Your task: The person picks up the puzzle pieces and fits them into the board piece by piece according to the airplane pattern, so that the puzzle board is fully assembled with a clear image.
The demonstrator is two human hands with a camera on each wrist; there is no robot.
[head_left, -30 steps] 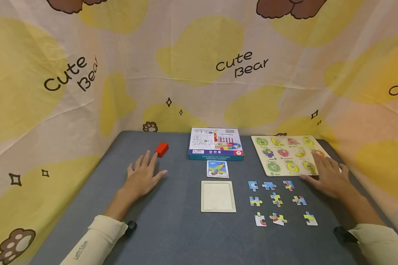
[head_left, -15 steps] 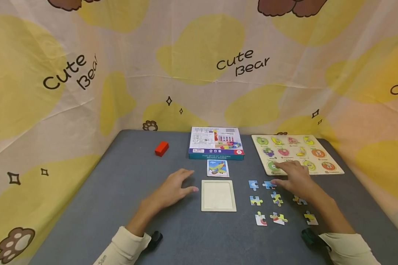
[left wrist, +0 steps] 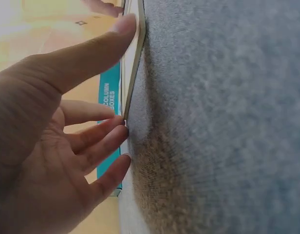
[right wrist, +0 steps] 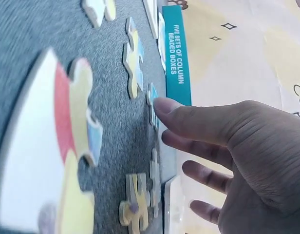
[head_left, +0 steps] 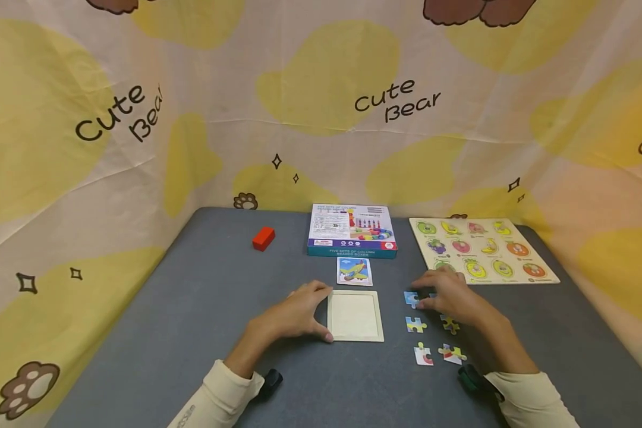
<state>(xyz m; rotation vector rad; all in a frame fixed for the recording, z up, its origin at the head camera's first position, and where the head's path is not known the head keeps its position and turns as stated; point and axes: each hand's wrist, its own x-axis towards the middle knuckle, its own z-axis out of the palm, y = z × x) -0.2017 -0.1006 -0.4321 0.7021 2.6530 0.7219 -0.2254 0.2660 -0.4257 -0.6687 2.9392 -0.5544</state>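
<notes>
My left hand (head_left: 299,310) spans the left side of a pale square puzzle tray (head_left: 355,316), fingers loosely extended. In the left wrist view its thumb lies at the tray's rim and its fingertips are right by a corner. Over the blue upper-left puzzle piece (head_left: 411,299), my right hand (head_left: 452,294) spreads thumb and index finger apart. From the right wrist view, the thumb tip overlaps that piece (right wrist: 154,100), which lies flat on the table. Several other pieces, among them a yellow-and-blue one (head_left: 415,324), lie around it; the right hand and forearm hide some.
A small airplane picture card (head_left: 354,271) lies behind the tray, in front of a bead-set box (head_left: 351,232). At the back right is a fruit board (head_left: 545,278). One red block (head_left: 264,238) sits at the back left. A patterned cloth hangs behind the table.
My left hand has moved right from beside the red block to the tray's left edge. My right hand has come left, off the fruit board, to the upper-left piece.
</notes>
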